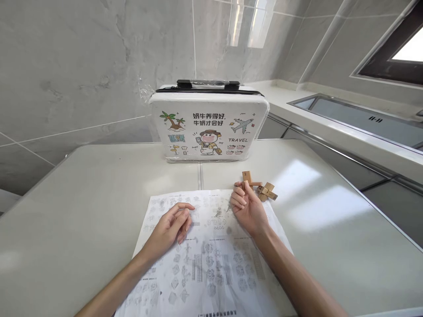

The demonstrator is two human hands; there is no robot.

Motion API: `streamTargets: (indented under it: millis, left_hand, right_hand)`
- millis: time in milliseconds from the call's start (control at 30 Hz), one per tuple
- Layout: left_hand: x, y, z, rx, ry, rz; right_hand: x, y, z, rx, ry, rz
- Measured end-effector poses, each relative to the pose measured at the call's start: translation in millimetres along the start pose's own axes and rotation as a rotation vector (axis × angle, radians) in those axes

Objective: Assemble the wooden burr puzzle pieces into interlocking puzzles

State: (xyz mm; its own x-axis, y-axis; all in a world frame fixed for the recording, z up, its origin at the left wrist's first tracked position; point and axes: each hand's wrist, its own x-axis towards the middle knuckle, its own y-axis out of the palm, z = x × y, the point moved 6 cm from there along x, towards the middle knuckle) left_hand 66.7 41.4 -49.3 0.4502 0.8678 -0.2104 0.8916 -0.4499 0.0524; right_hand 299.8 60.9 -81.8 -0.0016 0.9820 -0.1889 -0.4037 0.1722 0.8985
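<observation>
A printed sheet of paper point(211, 259) covered with small diagrams lies flat on the white table point(82, 211) in front of me. My left hand point(172, 226) rests on the sheet's upper left part, fingers loosely stretched, holding nothing. My right hand point(246, 207) sits at the sheet's upper right edge with fingers curled; nothing shows inside it. Just beyond its fingertips lie a few wooden puzzle pieces point(261, 187), tan blocks with numbers printed on them, clustered on the table.
A small white suitcase point(208, 125) with cartoon prints and a black handle stands upright at the table's far edge against the grey tiled wall. A white counter ledge point(330, 132) with a recessed panel runs along the right.
</observation>
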Motion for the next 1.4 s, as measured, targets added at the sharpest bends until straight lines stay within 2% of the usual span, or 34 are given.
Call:
streamTargets:
  millis: [133, 333, 467, 1400]
  left_hand:
    - [0, -0.2, 1, 0.006, 0.002, 0.002]
    - [1, 0.2, 2, 0.022, 0.013, 0.008]
    - [1, 0.5, 2, 0.053, 0.004, 0.011]
    - [1, 0.8, 3, 0.091, -0.013, 0.002]
  right_hand:
    - [-4, 3, -9, -0.106, 0.038, -0.015]
    - [-12, 18, -26, -0.36, 0.126, 0.101]
    - [-14, 20, -30, -0.459, 0.159, 0.118]
    - [-13, 15, -31, -0.46, 0.184, 0.095]
